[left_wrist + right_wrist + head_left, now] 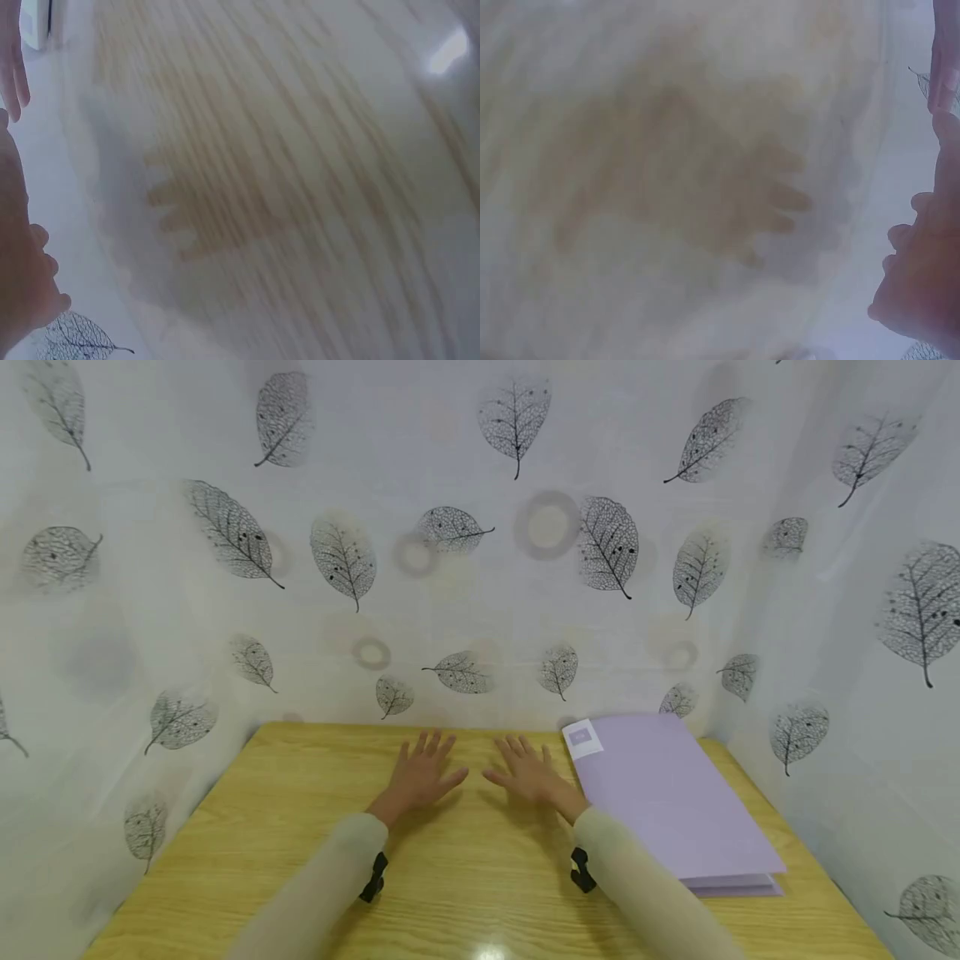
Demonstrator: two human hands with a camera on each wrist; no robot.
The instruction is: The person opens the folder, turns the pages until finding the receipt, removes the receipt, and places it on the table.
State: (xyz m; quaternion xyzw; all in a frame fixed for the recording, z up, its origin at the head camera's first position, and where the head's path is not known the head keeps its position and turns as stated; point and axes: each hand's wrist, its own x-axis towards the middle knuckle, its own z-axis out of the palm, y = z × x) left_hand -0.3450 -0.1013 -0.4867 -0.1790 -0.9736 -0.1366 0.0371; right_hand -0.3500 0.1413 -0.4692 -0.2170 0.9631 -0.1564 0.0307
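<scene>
My left hand is spread flat, palm down, over the middle of the wooden table, holding nothing. To its right my right hand has its fingers spread the same way, also without anything in it. A gap separates the two thumbs. Closest to the right hand lies a light purple folder with a white label at its upper left corner; the hand stays just left of it. In the left wrist view the left hand shows at the left edge, its shadow on the wood. The right wrist view has the right hand at its right edge.
A whitish curtain printed with dark leaves surrounds the table at the back and both sides. The folder takes up the table's right part, its open edge facing the front. Black wrist devices sit at both cuffs.
</scene>
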